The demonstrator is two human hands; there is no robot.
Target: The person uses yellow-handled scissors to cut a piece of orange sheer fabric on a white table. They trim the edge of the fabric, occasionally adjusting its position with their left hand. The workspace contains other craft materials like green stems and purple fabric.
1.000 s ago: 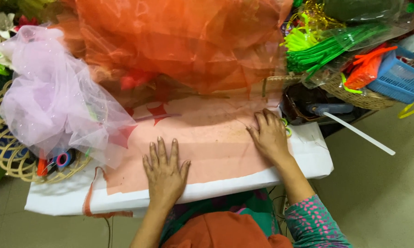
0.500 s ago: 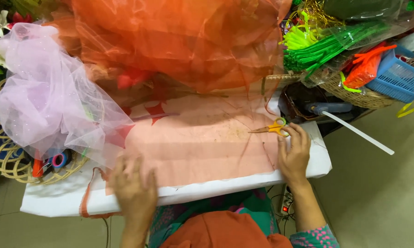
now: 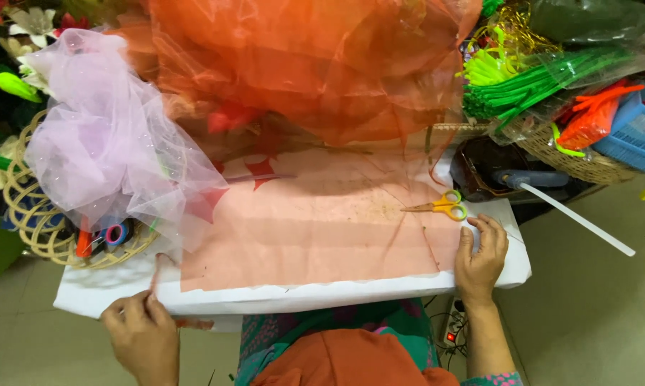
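Peach net cloth point(image 3: 308, 236) lies flat across our white board point(image 3: 115, 293), with its long side running from left to right in front of us. Our left hand point(image 3: 142, 336) is at the near left corner, and its fingers are pinched shut on the corner of the cloth there. Our right hand point(image 3: 482, 259) rests at the right end with its fingers loose and spread, pressing down and holding nothing. Yellow scissors point(image 3: 440, 206) lie on the cloth just beyond our right hand, so that hand is much nearer to them. Their tips point left.
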